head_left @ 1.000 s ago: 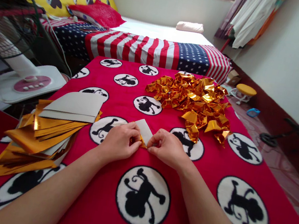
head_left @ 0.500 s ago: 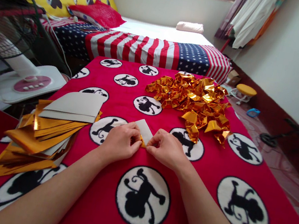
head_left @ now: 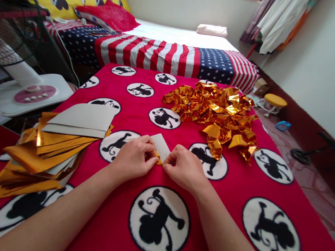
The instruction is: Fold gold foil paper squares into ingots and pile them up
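A sheet of gold foil paper [head_left: 160, 144], pale side up with a gold folded edge toward me, lies between my hands in the middle of the red cloth. My left hand [head_left: 137, 154] pinches its left side, fingers closed. On the right, my right hand [head_left: 185, 165] grips the near right edge between thumb and fingertips. Part of the paper is hidden under the fingers. To the left rests a stack of flat gold foil paper sheets [head_left: 51, 157], some with the pale side up. Farther off at the right is a heap of folded gold foil pieces [head_left: 216, 108].
The red cloth [head_left: 96, 234] with black-and-white round figures covers the surface before me. A fan [head_left: 34, 91] stands at the left. Beyond are a bed [head_left: 157, 54] with a flag-pattern cover, and a yellow stool [head_left: 274, 101] at the right.
Hardly anything differs. Both hands keep their pinch on the paper, with only tiny finger shifts; the whole view has slid very slightly.
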`<state>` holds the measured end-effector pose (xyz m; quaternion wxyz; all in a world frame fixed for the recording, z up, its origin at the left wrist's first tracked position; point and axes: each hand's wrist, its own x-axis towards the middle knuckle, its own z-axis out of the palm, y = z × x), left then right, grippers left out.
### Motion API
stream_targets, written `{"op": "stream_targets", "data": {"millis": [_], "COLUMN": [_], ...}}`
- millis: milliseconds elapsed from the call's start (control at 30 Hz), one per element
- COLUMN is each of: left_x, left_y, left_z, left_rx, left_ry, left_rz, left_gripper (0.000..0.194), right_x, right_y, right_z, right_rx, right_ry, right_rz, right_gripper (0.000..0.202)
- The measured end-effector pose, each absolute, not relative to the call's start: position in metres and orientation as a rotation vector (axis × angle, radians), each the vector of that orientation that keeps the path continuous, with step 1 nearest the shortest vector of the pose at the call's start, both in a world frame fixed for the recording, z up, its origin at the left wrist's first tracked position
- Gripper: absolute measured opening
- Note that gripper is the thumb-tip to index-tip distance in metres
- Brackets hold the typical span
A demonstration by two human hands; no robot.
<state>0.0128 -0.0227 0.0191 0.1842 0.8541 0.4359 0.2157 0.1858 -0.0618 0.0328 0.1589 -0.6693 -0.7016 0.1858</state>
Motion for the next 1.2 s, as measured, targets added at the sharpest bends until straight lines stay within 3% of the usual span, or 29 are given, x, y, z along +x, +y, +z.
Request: {"op": "stream_targets", "data": {"millis": [467, 733, 900, 1200], "left_x": [0.016, 0.016, 0.016, 0.014], "left_y": [-0.024, -0.023, -0.023, -0.021], "left_z": [0.017, 0.015, 0.014, 0.015], "left_rx": [2.309, 2.28, 2.303, 2.266], "left_ry": [1.291, 1.282, 1.265, 1.242], "left_rz": [0.689, 0.695, 0.716, 0.706], "left_gripper": [0.012, 0.017, 0.016, 0.015], "right_x": [0.183, 0.186, 0.182, 0.169], "right_y": [-0.063, -0.063, -0.064, -0.07], "right_z": [0.031, 0.036, 0.039, 0.022], "right_rx": [-1.957, -1.898, -1.957, -1.945], "right_ry": [-2.008, -1.923, -1.808, -1.834], "right_rz": [0.508, 0.648, 0.685, 0.44], "right_gripper": [0.019, 0.01, 0.033, 0.013]}}
